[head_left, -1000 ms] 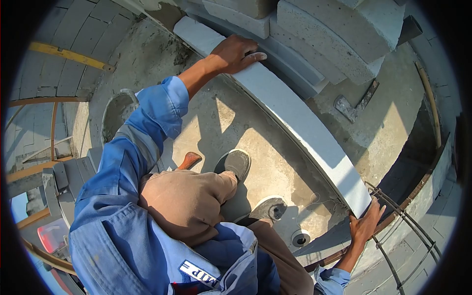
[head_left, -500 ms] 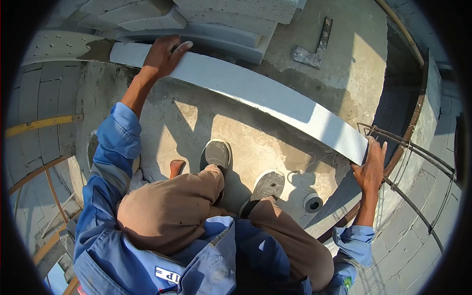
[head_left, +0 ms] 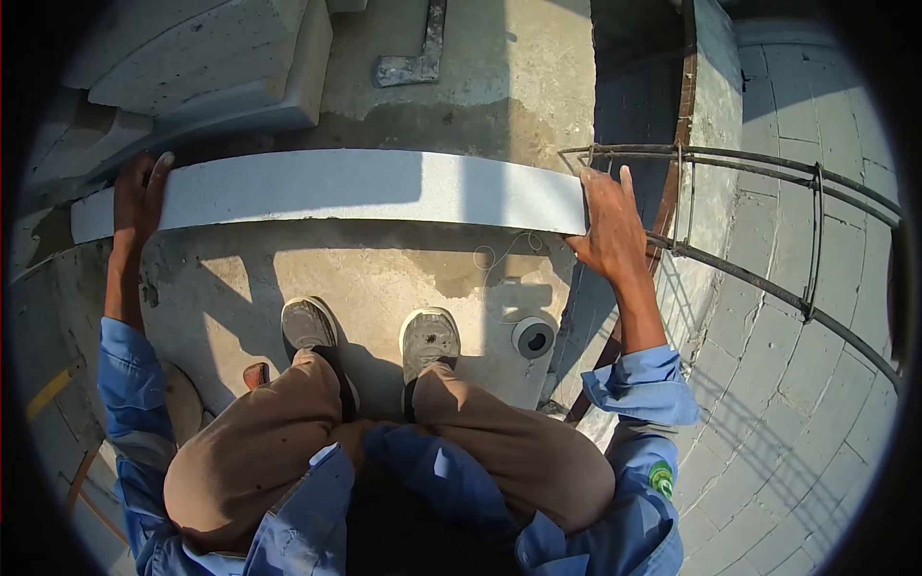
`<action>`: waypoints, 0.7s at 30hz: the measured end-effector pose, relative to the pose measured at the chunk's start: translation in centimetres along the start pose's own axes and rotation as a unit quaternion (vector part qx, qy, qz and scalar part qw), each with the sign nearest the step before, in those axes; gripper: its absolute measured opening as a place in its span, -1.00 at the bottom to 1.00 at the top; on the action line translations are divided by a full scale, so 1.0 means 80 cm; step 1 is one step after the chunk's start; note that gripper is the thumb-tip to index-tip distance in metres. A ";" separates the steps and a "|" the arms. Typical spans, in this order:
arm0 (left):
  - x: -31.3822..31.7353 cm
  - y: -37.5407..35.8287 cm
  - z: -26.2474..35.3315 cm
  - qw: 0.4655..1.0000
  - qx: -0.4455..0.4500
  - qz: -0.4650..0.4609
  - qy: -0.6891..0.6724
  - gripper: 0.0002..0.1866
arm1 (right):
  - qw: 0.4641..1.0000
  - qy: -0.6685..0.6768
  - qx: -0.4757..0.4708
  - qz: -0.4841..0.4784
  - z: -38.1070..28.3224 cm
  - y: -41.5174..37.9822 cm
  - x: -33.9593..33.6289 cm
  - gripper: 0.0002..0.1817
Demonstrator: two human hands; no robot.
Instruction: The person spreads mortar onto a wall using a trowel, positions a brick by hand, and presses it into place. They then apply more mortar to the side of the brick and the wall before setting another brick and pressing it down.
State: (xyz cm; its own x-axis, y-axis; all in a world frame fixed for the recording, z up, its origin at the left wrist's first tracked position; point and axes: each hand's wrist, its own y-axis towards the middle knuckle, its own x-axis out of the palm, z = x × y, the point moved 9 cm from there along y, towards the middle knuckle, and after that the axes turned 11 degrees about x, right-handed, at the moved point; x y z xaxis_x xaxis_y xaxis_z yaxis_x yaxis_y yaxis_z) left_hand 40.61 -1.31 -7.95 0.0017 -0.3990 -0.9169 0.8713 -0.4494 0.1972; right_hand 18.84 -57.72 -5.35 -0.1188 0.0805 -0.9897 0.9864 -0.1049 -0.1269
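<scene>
A long white building block (head_left: 327, 187), which looks like lightweight concrete, lies crosswise in front of my feet. My left hand (head_left: 139, 197) grips it close to its left end, with the thumb and fingers over the top. At the opposite end, my right hand (head_left: 613, 226) is wrapped around the block's end face, beside the rebar. Sunlight and shadow cross the block's upper face. The fingers on its far and under sides are partly hidden.
Bent rebar (head_left: 759, 161) runs out to the right past a dark opening (head_left: 634, 106). An L-shaped metal tool (head_left: 413, 67) lies beyond the block. Stacked blocks (head_left: 202, 58) stand at upper left. Near my shoes are a pipe end (head_left: 533, 338) and a reddish-brown handle (head_left: 255, 375).
My view has swung to the right, so the block looks more level and the scene has shifted left. Both hands keep their hold at the block's two ends.
</scene>
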 end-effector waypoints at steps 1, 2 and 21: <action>-0.001 0.000 0.003 1.000 0.009 0.002 -0.006 -0.50 | 1.000 0.000 0.004 -0.003 0.001 0.000 0.001 -0.07; -0.001 -0.001 0.004 1.000 0.018 0.004 -0.011 -0.50 | 1.000 0.001 0.008 -0.007 0.001 0.001 0.002 -0.08; -0.003 0.000 0.010 1.000 0.004 -0.020 0.007 -0.53 | 0.999 0.009 -0.034 0.009 -0.001 -0.002 0.003 0.12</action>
State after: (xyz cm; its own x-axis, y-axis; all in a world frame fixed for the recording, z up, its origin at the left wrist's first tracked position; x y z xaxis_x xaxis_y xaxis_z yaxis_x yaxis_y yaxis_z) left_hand 40.19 -1.84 -7.46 -0.0255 -0.3696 -0.9288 0.8666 -0.4714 0.1638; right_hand 18.68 -57.62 -5.60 -0.1000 0.0977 -0.9902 0.9938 -0.0391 -0.1042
